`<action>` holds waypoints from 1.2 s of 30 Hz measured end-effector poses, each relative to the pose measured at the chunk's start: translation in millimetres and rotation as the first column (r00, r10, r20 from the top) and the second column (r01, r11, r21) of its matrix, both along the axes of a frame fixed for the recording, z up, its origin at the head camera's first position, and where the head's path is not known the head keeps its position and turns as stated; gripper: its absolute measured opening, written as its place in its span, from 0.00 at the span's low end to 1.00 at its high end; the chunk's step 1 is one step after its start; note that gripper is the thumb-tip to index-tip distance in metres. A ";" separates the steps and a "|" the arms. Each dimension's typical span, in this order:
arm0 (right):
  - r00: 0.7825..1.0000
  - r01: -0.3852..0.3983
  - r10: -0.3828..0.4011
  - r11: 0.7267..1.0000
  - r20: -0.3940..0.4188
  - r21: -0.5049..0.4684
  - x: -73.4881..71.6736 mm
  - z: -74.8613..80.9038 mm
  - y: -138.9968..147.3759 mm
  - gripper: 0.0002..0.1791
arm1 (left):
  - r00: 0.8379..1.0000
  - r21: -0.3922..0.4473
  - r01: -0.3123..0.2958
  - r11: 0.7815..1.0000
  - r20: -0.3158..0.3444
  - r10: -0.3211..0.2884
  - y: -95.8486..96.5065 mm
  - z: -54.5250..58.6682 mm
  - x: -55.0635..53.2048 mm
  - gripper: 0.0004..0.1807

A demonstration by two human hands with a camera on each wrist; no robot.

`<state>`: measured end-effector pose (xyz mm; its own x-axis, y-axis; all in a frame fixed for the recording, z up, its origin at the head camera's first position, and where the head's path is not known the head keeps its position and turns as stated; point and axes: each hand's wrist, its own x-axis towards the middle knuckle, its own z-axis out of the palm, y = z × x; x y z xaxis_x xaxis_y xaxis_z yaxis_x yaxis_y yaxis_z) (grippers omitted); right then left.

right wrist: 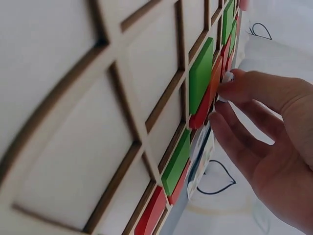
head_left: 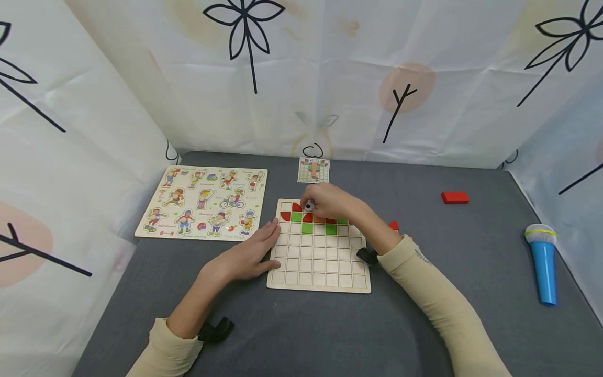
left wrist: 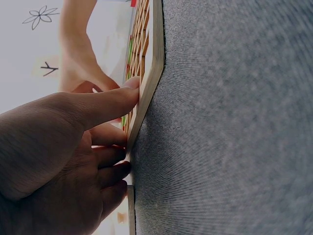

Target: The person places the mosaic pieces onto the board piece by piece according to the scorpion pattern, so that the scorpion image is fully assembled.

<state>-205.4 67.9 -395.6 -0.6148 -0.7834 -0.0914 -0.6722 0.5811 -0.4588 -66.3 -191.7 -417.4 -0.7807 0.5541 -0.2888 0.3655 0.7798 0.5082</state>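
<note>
A wooden grid board [head_left: 318, 265] lies on the table, with red, green and orange pieces set in its far rows. Over its far side, my right hand [head_left: 332, 200] pinches a small white piece [head_left: 308, 206] with a dark centre between thumb and fingertips, close above the cells. That white piece [right wrist: 228, 77] also shows in the right wrist view, beside an orange piece [right wrist: 213, 82] and a green block [right wrist: 200, 76]. My left hand [head_left: 249, 256] rests against the board's left edge with fingers extended. Its thumb [left wrist: 110, 102] touches the near-left rim.
A pattern card [head_left: 313, 170] lies behind the board. To the left is a puzzle board with sports figures [head_left: 201, 203]. A red block [head_left: 455, 197] and a blue toy microphone [head_left: 543, 267] lie at the right. Another red piece [head_left: 394, 225] shows past the right forearm.
</note>
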 end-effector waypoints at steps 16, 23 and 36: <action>0.996 0.079 -0.076 0.995 0.052 -0.057 -6.2 -5.1 -3.8 0.08 | 1.000 -0.001 -0.001 1.000 -0.003 0.001 0.1 0.2 0.3 0.48; 0.994 0.056 -0.050 0.997 0.100 -0.056 -8.3 -4.6 -0.4 0.10 | 1.000 -0.005 0.001 1.000 0.002 -0.001 0.6 0.3 0.3 0.48; 0.988 0.058 -0.040 0.992 0.152 -0.115 -9.9 -7.3 0.8 0.15 | 1.000 0.005 0.010 1.000 -0.008 -0.010 0.0 -0.1 0.6 0.47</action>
<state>-215.3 68.7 -402.9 -0.6394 -0.7632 -0.0929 -0.5632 0.5472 -0.6191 -65.7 -191.7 -417.5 -0.7770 0.5637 -0.2802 0.3775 0.7735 0.5092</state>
